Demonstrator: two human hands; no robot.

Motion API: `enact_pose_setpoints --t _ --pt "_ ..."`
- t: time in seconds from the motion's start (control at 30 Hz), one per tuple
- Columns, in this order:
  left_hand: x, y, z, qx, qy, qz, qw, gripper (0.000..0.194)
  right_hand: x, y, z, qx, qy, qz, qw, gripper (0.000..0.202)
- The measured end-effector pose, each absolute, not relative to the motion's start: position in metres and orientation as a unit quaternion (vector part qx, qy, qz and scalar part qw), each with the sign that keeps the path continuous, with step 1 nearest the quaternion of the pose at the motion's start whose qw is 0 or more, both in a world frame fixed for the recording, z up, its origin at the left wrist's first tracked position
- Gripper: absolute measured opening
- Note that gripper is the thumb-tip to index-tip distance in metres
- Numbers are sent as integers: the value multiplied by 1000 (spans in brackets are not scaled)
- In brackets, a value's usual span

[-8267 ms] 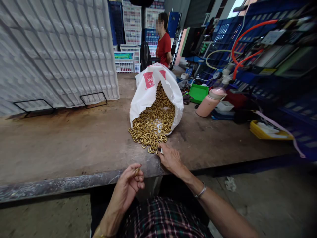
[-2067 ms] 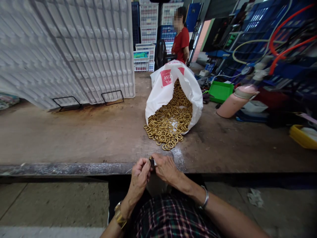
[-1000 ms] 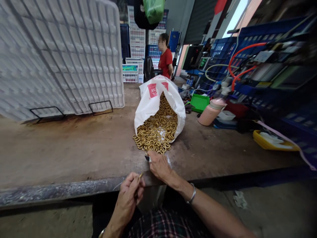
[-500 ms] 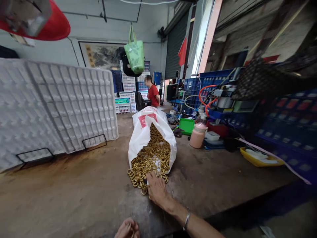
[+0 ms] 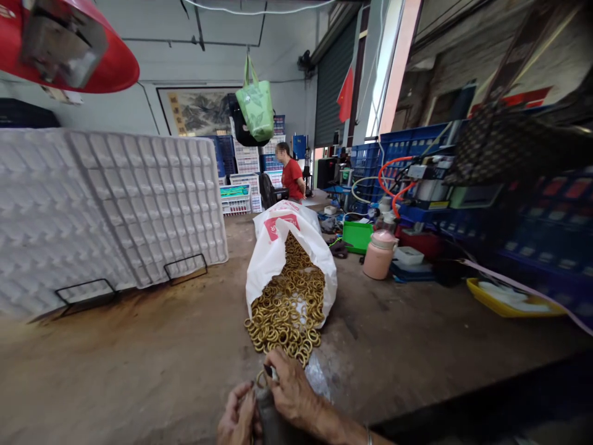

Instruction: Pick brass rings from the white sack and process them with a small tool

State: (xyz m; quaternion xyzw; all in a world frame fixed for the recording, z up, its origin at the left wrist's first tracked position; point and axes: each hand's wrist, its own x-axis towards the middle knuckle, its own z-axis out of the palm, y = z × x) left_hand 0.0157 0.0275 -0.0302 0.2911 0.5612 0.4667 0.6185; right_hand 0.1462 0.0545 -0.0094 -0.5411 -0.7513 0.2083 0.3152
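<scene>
Ring (image 5: 261, 379) is sitting bottom centre between left hand (image 5: 238, 415) and right hand (image 5: 293, 388); I'm half-curling both, holds unclear, probably needing fingertip alignment.

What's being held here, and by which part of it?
One gold ring, seemingly by its rim, between the left hand and the right hand; which of them has the grip cannot be told.

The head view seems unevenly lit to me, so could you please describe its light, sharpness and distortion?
In the head view, the bright strip by the shutter looks washed out, while the crates at right sink into shadow; the rings are fairly distinct, and the lamp looks stretched near the corner.
</scene>
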Motion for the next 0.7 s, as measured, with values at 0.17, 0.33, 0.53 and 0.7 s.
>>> enact_pose_setpoints --t 0.17,0.33,0.53,0.7 --pt "8 26 -29 316 575 433 618 66 126 48 -23 -519 -736 256 352 20" --pt "-4 24 -22 377 625 435 527 57 118 52 -22 -503 -719 334 343 9" --pt "-21 24 -37 545 648 422 323 46 113 62 -15 -502 -702 392 319 11" --pt "-14 21 -54 524 695 431 238 49 113 71 -17 -497 -667 444 334 14"
